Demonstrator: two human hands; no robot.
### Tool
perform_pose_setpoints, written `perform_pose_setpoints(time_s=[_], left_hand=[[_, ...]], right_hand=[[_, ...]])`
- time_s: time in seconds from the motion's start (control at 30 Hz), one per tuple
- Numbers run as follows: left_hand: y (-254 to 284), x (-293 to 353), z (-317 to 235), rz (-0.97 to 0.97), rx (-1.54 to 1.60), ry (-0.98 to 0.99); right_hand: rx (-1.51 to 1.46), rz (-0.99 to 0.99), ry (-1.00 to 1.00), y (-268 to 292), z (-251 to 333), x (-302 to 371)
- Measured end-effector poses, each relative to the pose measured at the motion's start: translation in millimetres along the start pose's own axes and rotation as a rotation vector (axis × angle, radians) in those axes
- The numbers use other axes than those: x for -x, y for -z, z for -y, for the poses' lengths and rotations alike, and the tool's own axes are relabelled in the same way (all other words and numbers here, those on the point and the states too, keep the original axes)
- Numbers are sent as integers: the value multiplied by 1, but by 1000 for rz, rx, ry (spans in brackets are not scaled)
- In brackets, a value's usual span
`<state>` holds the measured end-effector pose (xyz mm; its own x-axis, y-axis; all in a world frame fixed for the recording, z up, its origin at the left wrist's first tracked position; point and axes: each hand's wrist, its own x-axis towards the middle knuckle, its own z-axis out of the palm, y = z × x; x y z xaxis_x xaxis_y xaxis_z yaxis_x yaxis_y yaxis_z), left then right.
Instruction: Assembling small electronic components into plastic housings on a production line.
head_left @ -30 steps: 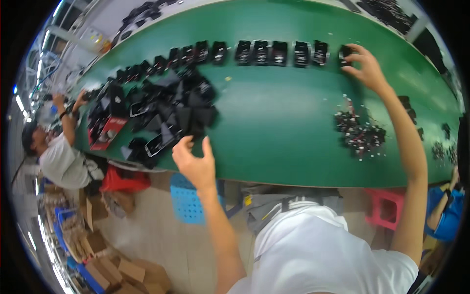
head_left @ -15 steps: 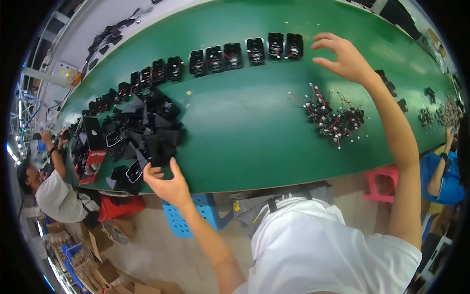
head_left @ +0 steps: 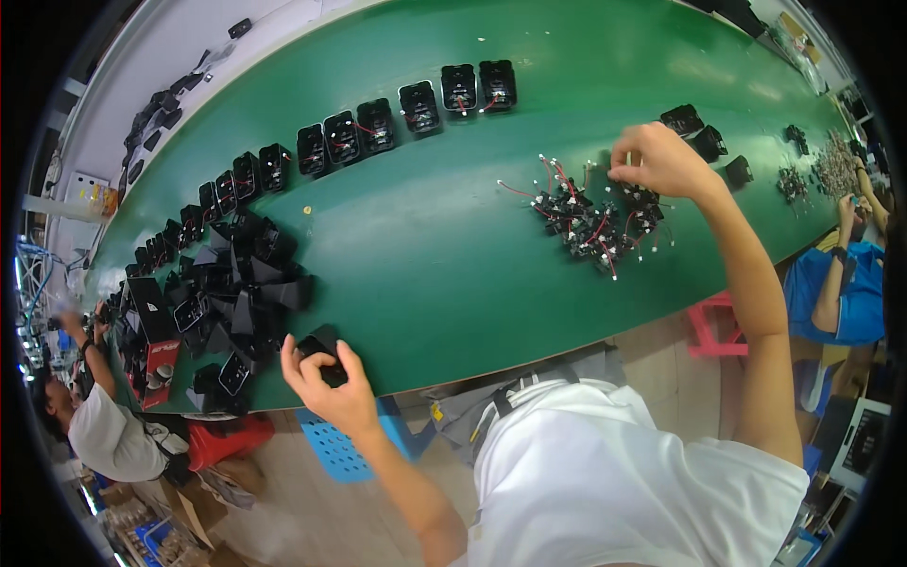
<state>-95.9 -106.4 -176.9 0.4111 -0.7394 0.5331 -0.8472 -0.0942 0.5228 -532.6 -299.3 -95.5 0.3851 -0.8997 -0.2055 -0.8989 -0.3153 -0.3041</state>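
My left hand (head_left: 333,389) grips a black plastic housing (head_left: 324,338) at the table's near edge, thumb and fingers around its sides. To its upper left is a heap of similar black housings (head_left: 248,288), some with pale-rimmed faces. My right hand (head_left: 669,163) is at the far right side of a tangled pile of small black parts with red and black wires (head_left: 584,225) and white connectors. Its fingers are pinched together at the pile; what is between them is hidden. A curved row of black housings (head_left: 375,125) with red wires runs along the far side.
Several dark housings (head_left: 710,144) lie right of the wire pile, with small loose parts (head_left: 836,165) farther right. A red and black box (head_left: 156,345) stands at the left. Co-workers sit at both ends. A blue stool (head_left: 340,444) and a pink stool (head_left: 715,326) stand below the table.
My right hand has come down from the row's right end to the wire pile, its fingers closing. My left hand, empty before, now holds a black housing. The whole view has shifted.
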Motion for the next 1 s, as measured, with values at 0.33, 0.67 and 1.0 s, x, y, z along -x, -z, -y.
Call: perform_pose_setpoints(time_s=[0.33,0.67,1.0], left_hand=[[-22,5,-81,263,209,-30],[-30,15,-77,405,232,-151],[-42,15,-106,444,208,-176]], right_hand=[[-726,-241,28,-6,-12,14],[-294,-166,85,-32,10,24],[-586,-380,-15,-1,-4,29]])
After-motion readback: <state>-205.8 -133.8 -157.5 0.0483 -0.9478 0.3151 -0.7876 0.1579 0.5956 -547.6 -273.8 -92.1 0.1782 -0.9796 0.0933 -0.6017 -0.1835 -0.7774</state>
